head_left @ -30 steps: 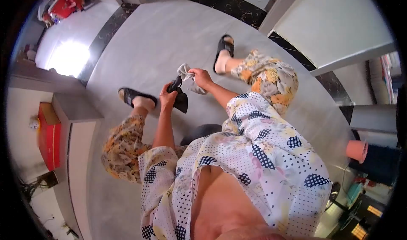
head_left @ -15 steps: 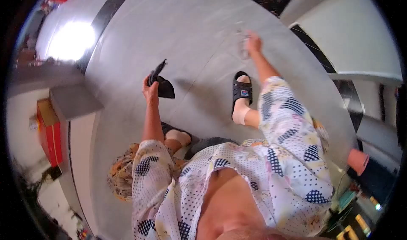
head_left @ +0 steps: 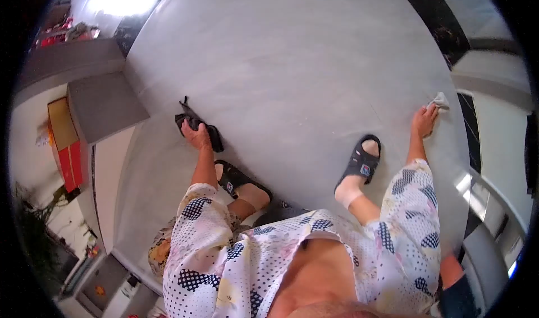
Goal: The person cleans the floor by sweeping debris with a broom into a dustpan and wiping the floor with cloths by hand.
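Two bare hands are spread well apart low over one grey floor (head_left: 281, 65). The left hand (head_left: 196, 136) is curled over one black strapped item (head_left: 215, 140), holding it just ahead of the left foot. The right hand (head_left: 424, 122) lies over one pale cloth (head_left: 441, 101) near the dark floor border (head_left: 469, 128); how tightly its fingers grip cannot be told. Two black slide sandals (head_left: 359, 165) are on the feet, between the hands.
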Demonstrator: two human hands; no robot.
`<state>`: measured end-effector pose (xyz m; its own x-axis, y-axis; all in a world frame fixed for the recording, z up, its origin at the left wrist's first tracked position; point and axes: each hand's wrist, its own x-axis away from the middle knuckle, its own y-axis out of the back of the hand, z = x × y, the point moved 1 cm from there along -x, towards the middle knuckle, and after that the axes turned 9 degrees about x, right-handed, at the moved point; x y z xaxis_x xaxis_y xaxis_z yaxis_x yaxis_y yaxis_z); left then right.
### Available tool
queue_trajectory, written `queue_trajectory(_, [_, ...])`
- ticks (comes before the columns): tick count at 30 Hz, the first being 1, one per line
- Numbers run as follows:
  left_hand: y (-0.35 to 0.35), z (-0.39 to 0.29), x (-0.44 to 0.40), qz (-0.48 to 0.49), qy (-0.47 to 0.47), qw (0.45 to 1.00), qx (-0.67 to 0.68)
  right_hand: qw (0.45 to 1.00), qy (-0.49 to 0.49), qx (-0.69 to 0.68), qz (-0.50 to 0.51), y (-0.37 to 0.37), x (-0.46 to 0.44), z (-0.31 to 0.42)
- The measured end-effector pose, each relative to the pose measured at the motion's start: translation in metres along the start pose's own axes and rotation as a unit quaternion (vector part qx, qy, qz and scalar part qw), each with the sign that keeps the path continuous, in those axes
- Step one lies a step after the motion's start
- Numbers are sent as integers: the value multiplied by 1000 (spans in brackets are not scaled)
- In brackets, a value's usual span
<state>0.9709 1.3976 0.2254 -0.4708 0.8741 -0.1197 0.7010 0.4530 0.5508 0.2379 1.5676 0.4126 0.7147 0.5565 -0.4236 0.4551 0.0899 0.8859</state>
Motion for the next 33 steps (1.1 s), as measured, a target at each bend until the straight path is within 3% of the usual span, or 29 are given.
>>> queue_trajectory(1, [0,-17,3,-10,-22,999,-27,999,37,-8,-21,0,-5,6])
queue_trajectory(4, [-12,-83,1,85,-58,995,2,975,197,-69,-82,-6,-6,52])
queue_trajectory(7, [-57,-149,8,175,-152,962,143,933,273,-236,0,39,10,154])
queue_trajectory(9, [-83,-194,26,231,-224,934,155,907,372,-195,-37,40,35,213])
queue_trajectory(14, [-96,-234,92,352,-260,873,216,812,494,-302,74,73,143,269])
queue_trajectory(15, [-91,-234,101,381,-263,853,240,797,492,-334,107,90,161,272])
queue_trajectory(17, [-71,-232,108,426,-178,840,283,768,448,-421,178,101,177,275])
queue_trajectory(19, [-61,-224,96,531,-96,805,246,691,349,-519,361,102,164,281])
queue_trajectory(20, [-52,-224,86,543,-29,805,235,708,286,-523,380,94,152,284])
queue_trajectory(21, [-50,-219,74,511,21,815,273,725,223,-519,395,87,135,290])
queue_trajectory(23, [-48,-206,40,444,111,817,349,800,257,-474,264,104,89,323])
queue_trajectory(24, [-34,-219,16,390,145,853,315,805,290,-464,230,114,70,341])
queue_trajectory(25, [-36,-205,-3,322,102,860,382,809,321,-451,198,120,57,357])
queue_trajectory(27, [-13,-213,-47,245,103,926,267,851,420,-309,65,103,54,377])
queue_trajectory(28, [-3,-211,-63,204,80,928,301,857,461,-231,-5,97,54,387])
queue_trajectory(29, [2,-203,-81,148,33,942,298,862,459,-212,-22,99,56,393])
queue_trajectory(31, [29,-190,-117,121,53,951,281,876,450,-165,-48,112,65,388])
queue_trajectory(33, [47,-158,-154,35,-5,978,204,874,455,-168,-43,125,65,381])
